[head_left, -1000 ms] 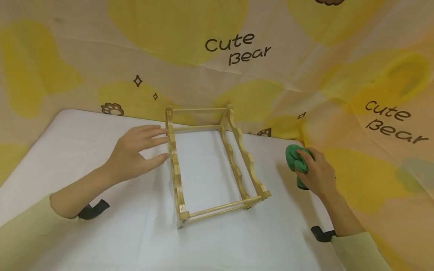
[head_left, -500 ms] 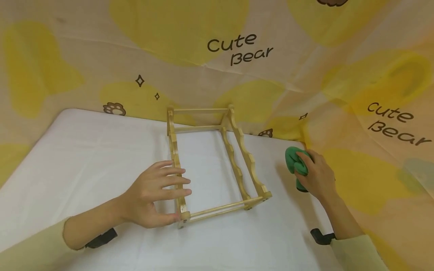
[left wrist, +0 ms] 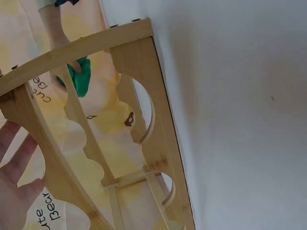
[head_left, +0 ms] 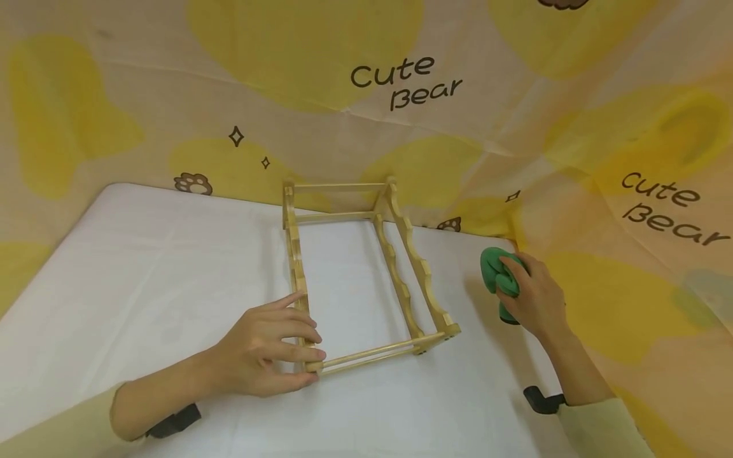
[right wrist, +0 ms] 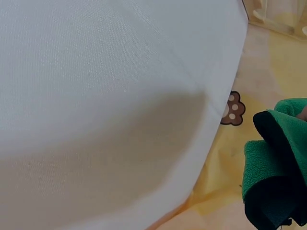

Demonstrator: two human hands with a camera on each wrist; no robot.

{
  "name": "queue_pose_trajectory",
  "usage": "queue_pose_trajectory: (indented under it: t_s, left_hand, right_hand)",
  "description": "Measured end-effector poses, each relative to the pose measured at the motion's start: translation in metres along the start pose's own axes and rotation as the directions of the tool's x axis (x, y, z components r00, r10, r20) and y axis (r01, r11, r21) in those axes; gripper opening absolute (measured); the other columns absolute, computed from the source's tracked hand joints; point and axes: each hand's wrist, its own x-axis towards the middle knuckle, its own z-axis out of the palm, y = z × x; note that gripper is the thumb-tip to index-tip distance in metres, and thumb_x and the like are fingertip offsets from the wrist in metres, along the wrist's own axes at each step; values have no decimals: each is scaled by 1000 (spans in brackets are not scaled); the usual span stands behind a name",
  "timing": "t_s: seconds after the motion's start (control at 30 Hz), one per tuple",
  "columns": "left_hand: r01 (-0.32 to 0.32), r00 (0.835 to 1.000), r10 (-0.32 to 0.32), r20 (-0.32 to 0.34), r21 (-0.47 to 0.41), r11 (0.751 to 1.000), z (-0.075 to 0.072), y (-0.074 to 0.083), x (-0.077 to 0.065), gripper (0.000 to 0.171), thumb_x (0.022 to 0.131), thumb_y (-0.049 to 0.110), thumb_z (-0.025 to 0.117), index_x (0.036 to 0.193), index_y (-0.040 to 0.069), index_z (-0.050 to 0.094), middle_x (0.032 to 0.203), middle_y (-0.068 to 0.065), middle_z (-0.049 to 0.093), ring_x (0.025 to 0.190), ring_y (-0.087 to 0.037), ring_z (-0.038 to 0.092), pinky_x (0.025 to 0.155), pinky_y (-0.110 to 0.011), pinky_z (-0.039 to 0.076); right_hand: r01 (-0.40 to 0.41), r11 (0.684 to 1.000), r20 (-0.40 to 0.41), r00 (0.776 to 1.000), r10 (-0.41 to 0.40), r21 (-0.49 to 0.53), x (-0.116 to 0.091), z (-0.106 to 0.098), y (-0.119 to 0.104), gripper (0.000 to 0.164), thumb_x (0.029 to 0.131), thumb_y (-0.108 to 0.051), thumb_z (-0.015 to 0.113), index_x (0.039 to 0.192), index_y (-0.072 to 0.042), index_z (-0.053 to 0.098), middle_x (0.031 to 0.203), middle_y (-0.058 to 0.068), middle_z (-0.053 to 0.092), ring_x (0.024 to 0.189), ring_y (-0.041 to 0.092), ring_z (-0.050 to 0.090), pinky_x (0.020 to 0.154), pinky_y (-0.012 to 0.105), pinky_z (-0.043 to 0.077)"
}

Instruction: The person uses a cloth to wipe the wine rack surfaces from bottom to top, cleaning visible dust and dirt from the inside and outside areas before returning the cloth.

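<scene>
A light wooden rack (head_left: 420, 273) with scalloped rails stands on the white table, at the middle of the head view. At its near left corner is my left hand (head_left: 275, 350), thumb and fingers round the end of the left rail. The left wrist view shows fingers (left wrist: 19, 158) against the scalloped rail (left wrist: 60, 163); part of the hand is out of frame. Off to the right of the rack, my right hand (head_left: 538, 296) grips a bunched green cloth (head_left: 497, 273), held above the table. Dark-edged folds of the cloth (right wrist: 268, 163) show in the right wrist view.
The white tabletop (head_left: 189, 267) surrounds the rack. Behind and to the right hangs a yellow printed curtain (head_left: 321, 83), close to the rack's far end and the right arm. A black strap piece (head_left: 544, 399) juts from the right wrist.
My left hand has come down along the left rail from its far half to the near corner and closed there. The rack stays put; my right hand still holds the cloth, nearly unmoved.
</scene>
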Motion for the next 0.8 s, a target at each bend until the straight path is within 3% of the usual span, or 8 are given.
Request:
queue_pose_trajectory:
  t_s: [0.2,0.37,0.67,0.8]
  left_hand:
    - [94,995,-91,32,-137,986,-8,-4,-3,8,95,26,76,96,21,83,94,6,74,89,-19,70,118,-61,32]
    - [120,992,-110,54,-241,963,-17,-13,-7,7,95,22,76,97,18,82,95,4,72,89,-20,67,121,-60,27]
    - [125,991,-104,86,-305,944,-29,-26,-8,6,94,19,79,98,16,82,97,0,73,91,-22,67,127,-53,24]
    - [144,988,-121,91,-323,935,-32,-30,-9,9,89,16,85,98,16,83,97,-1,74,94,-23,68,127,-51,23]
  right_hand:
    - [-12,1000,3,1000,12,-2,1,-2,-2,66,69,2,89,130,-4,64,128,28,60,107,49,61,60,66,56]
    - [-19,1000,-7,1000,19,-1,0,-4,-3,65,70,1,88,130,-4,64,127,28,60,106,49,60,60,66,56]
    - [43,999,-45,998,-42,19,0,-12,-15,66,69,-2,88,130,-4,64,127,30,59,104,51,60,62,65,57]
    - [79,996,-96,993,-74,49,2,-19,-27,53,79,-14,79,129,-3,66,127,30,60,103,52,60,62,65,56]
